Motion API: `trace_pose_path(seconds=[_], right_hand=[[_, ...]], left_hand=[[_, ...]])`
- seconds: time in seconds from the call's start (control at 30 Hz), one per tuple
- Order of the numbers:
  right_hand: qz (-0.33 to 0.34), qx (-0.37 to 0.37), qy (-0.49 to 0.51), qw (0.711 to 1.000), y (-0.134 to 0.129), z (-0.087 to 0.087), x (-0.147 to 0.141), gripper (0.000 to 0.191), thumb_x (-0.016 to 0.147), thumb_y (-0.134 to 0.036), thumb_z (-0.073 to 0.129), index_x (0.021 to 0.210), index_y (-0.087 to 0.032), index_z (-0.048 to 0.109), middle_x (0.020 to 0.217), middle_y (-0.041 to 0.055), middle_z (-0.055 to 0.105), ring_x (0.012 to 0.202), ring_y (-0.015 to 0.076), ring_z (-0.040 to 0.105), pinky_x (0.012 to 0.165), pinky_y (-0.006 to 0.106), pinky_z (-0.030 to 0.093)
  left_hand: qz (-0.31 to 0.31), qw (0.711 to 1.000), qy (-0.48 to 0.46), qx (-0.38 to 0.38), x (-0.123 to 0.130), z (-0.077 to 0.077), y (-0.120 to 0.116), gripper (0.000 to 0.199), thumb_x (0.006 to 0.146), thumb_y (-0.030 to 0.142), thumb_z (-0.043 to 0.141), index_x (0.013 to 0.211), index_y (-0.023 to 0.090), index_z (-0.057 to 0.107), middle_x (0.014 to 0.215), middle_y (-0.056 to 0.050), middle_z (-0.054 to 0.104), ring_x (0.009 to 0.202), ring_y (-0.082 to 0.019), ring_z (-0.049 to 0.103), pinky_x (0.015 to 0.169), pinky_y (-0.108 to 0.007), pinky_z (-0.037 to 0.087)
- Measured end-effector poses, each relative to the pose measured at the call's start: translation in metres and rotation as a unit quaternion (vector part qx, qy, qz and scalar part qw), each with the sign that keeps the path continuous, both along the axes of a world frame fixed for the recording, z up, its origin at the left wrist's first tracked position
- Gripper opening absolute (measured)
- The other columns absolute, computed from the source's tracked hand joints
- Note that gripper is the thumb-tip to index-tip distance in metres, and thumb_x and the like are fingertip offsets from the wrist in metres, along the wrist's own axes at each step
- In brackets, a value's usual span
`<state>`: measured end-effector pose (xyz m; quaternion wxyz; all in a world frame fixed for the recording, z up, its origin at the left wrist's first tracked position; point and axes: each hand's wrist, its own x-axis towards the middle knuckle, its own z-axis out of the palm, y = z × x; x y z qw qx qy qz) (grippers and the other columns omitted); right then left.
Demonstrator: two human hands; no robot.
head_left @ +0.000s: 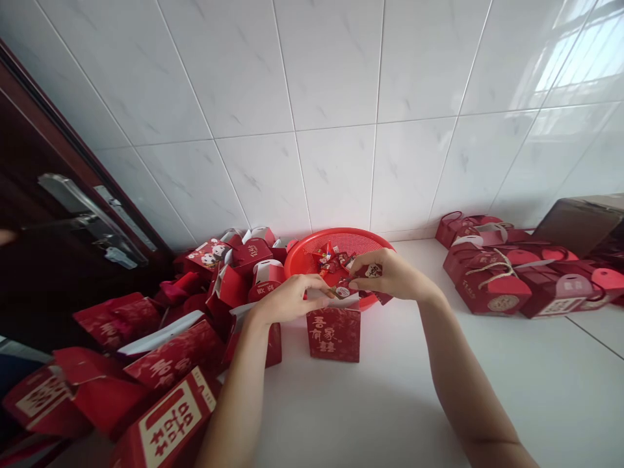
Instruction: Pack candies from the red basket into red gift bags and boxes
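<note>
A small dark-red gift box (pixel 334 335) with gold characters stands upright on the white counter in front of me, its top open. My left hand (pixel 295 298) is closed at the box's upper left edge, fingers bent over the rim. On the other side, my right hand (pixel 394 276) pinches the box's dark-red top flap (pixel 374 272), which has gold lettering. Small wrapped pieces show at the mouth between my fingers, partly hidden. Right behind the box sits a red plastic basket (pixel 297 250) holding wrapped sweets (pixel 327 260).
Many red gift boxes (pixel 170 354), some with raised flaps, crowd the counter at left. Closed boxes with string handles (pixel 487 276) stand at right beside a brown container (pixel 578 224). A tiled wall (pixel 336 175) rises behind; a dark door (pixel 29 169) with a metal handle is at left.
</note>
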<state>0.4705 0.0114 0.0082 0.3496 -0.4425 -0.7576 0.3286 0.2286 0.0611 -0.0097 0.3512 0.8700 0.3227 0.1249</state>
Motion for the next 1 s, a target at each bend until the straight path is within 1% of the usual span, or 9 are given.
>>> trace_pose_path(seconds=[0.07, 0.23, 0.33, 0.43, 0.53, 0.63, 0.7, 0.83, 1.0], right_hand=[[0.000, 0.004, -0.002, 1.000, 0.000, 0.000, -0.001, 0.011, 0.082, -0.027, 0.071, 0.081, -0.016, 0.072, 0.071, 0.0011, 0.066, 0.053, 0.0086, 0.053, 0.045, 0.021, 0.041], [0.004, -0.012, -0.018, 1.000, -0.001, -0.001, -0.005, 0.010, 0.082, -0.026, 0.071, 0.083, -0.016, 0.072, 0.069, 0.0002, 0.066, 0.049, 0.0074, 0.053, 0.042, 0.019, 0.040], [0.013, -0.038, -0.028, 0.999, 0.000, -0.007, -0.010, 0.010, 0.081, -0.026, 0.072, 0.084, -0.017, 0.073, 0.070, -0.0001, 0.066, 0.047, 0.0071, 0.053, 0.040, 0.018, 0.039], [0.014, -0.064, -0.028, 0.997, 0.003, -0.011, -0.017, 0.014, 0.078, -0.030, 0.076, 0.082, -0.018, 0.072, 0.071, 0.0003, 0.065, 0.048, 0.0087, 0.053, 0.038, 0.020, 0.038], [-0.013, -0.044, -0.021, 0.999, 0.004, -0.012, -0.023, 0.021, 0.076, -0.036, 0.080, 0.076, -0.017, 0.069, 0.065, -0.0008, 0.060, 0.049, 0.0085, 0.049, 0.041, 0.021, 0.036], [-0.038, -0.004, 0.036, 0.999, 0.005, -0.011, -0.027, 0.031, 0.077, -0.046, 0.079, 0.074, -0.017, 0.068, 0.065, -0.0004, 0.058, 0.054, 0.0089, 0.047, 0.046, 0.022, 0.036], [-0.049, -0.004, 0.103, 0.993, 0.005, -0.010, -0.030, 0.038, 0.077, -0.053, 0.078, 0.073, -0.017, 0.066, 0.064, -0.0003, 0.059, 0.055, 0.0093, 0.048, 0.046, 0.022, 0.036], [-0.044, -0.066, 0.233, 0.969, 0.006, -0.011, -0.035, 0.044, 0.073, -0.056, 0.081, 0.074, -0.017, 0.061, 0.058, -0.0019, 0.058, 0.048, 0.0091, 0.050, 0.043, 0.022, 0.038], [-0.036, -0.120, 0.290, 0.949, 0.009, -0.012, -0.040, 0.045, 0.072, -0.056, 0.081, 0.076, -0.018, 0.057, 0.060, -0.0006, 0.063, 0.046, 0.0101, 0.055, 0.042, 0.022, 0.041]], left_hand=[[0.003, 1.000, 0.005, -0.008, -0.001, 0.002, -0.001, 0.029, 0.085, 0.034, 0.067, 0.110, 0.024, 0.076, 0.113, -0.005, 0.074, 0.105, -0.024, 0.067, 0.090, -0.032, 0.051], [0.023, 0.998, 0.048, -0.041, -0.004, 0.010, -0.007, 0.047, 0.072, 0.031, 0.079, 0.119, 0.028, 0.074, 0.123, -0.004, 0.070, 0.109, -0.026, 0.066, 0.087, -0.031, 0.053], [0.024, 0.997, 0.037, -0.065, -0.005, 0.012, -0.009, 0.050, 0.071, 0.031, 0.080, 0.121, 0.028, 0.073, 0.123, -0.003, 0.069, 0.101, -0.024, 0.068, 0.083, -0.029, 0.053], [0.027, 0.997, 0.031, -0.066, -0.006, 0.010, -0.008, 0.054, 0.070, 0.031, 0.080, 0.123, 0.028, 0.072, 0.123, -0.003, 0.069, 0.102, -0.025, 0.068, 0.083, -0.030, 0.053], [0.038, 0.996, 0.048, -0.062, -0.006, 0.009, -0.007, 0.053, 0.068, 0.033, 0.081, 0.120, 0.028, 0.073, 0.124, -0.003, 0.069, 0.103, -0.026, 0.068, 0.084, -0.031, 0.053], [0.050, 0.995, 0.053, -0.066, -0.006, 0.009, -0.007, 0.049, 0.067, 0.033, 0.081, 0.116, 0.029, 0.074, 0.127, -0.004, 0.068, 0.091, -0.022, 0.071, 0.081, -0.032, 0.054], [0.047, 0.995, 0.046, -0.072, -0.006, 0.009, -0.007, 0.047, 0.067, 0.033, 0.081, 0.113, 0.027, 0.074, 0.129, -0.004, 0.067, 0.089, -0.022, 0.071, 0.081, -0.032, 0.054], [0.034, 0.996, 0.046, -0.068, -0.006, 0.009, -0.006, 0.047, 0.069, 0.034, 0.080, 0.115, 0.027, 0.073, 0.130, -0.005, 0.068, 0.106, -0.026, 0.069, 0.085, -0.033, 0.053], [0.027, 0.998, 0.048, -0.034, -0.008, 0.008, -0.006, 0.041, 0.075, 0.032, 0.076, 0.115, 0.028, 0.073, 0.125, -0.003, 0.071, 0.119, -0.027, 0.064, 0.092, -0.034, 0.052]])
